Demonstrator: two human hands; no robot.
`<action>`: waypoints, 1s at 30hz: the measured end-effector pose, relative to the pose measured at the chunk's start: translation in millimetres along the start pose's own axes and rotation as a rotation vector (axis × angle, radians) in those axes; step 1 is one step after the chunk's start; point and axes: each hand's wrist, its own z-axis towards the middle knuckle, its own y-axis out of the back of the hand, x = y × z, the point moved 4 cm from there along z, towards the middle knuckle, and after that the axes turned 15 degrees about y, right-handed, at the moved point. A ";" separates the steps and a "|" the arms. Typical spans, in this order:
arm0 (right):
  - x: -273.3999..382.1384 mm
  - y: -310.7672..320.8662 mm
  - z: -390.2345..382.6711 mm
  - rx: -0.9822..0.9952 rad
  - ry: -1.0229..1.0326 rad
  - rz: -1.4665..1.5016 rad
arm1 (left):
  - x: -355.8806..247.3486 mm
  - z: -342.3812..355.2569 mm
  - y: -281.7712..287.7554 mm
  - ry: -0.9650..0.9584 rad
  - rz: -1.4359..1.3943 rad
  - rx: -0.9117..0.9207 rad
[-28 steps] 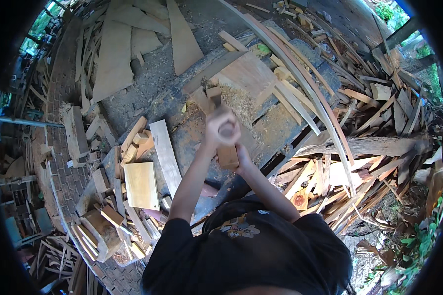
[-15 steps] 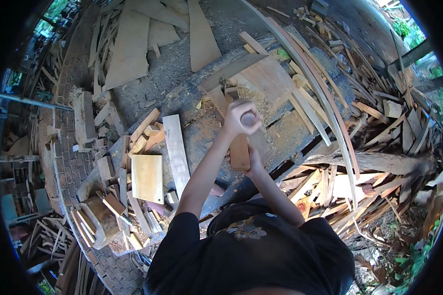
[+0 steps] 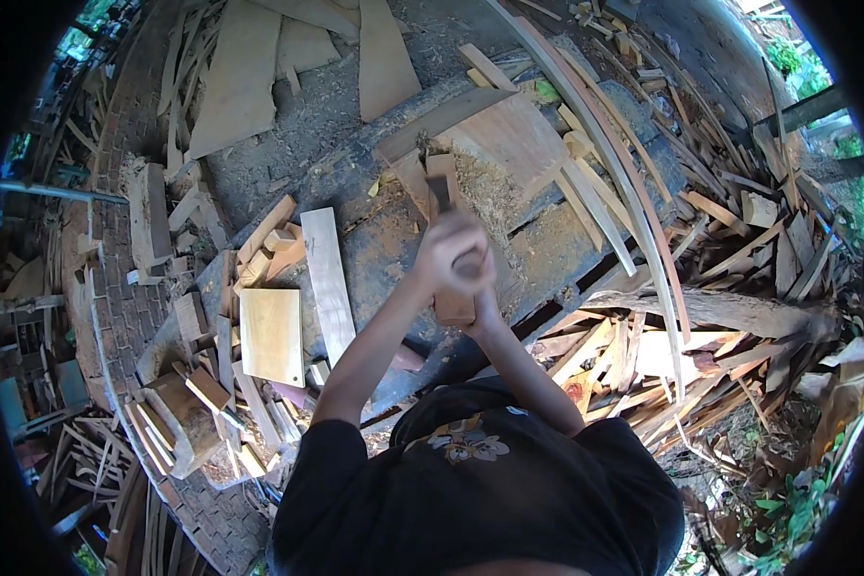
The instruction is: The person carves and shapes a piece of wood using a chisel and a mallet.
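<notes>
What worries me most is the edge of the dark-bladed hand tool with a round wooden handle (image 3: 440, 192): it lies over the far part of the squared reddish-brown wooden piece (image 3: 454, 309). A glancing stroke could skid off the side, and if it came back toward my body it could reach my right grip (image 3: 485, 305), which sits low at the near end. The piece could also roll or kick if my hold on it slackened, or if its far end slid on the pale heap of shavings and chips (image 3: 494, 197) beside it.

My left grip (image 3: 448, 252) is curled tightly round the handle, whose round end faces up toward me; it is blurred, so I cannot tell each finger apart. My right grip is closed against the piece's near end from the right, its far fingers hidden.

The piece is in front of me, over the dark, weathered worktop (image 3: 370, 248). My left forearm slants up and inward from the lower left, the hand above the piece. My right forearm angles in from the lower right, the hand nearer my body and just beside the left one.
</notes>
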 end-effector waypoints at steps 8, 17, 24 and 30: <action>-1.8 2.5 9.8 0.129 -0.013 0.058 | -30.3 -20.6 -1.2 0.057 -0.106 -0.026; -9.2 1.9 10.2 0.172 -0.092 0.095 | -162.4 -65.2 51.8 -0.011 -0.376 0.138; -10.6 3.3 11.4 0.157 -0.073 0.102 | -121.9 -56.6 37.2 -0.027 0.002 0.128; -11.9 -8.8 2.5 0.225 -0.014 -0.035 | 14.8 1.1 14.0 0.011 -0.102 -0.118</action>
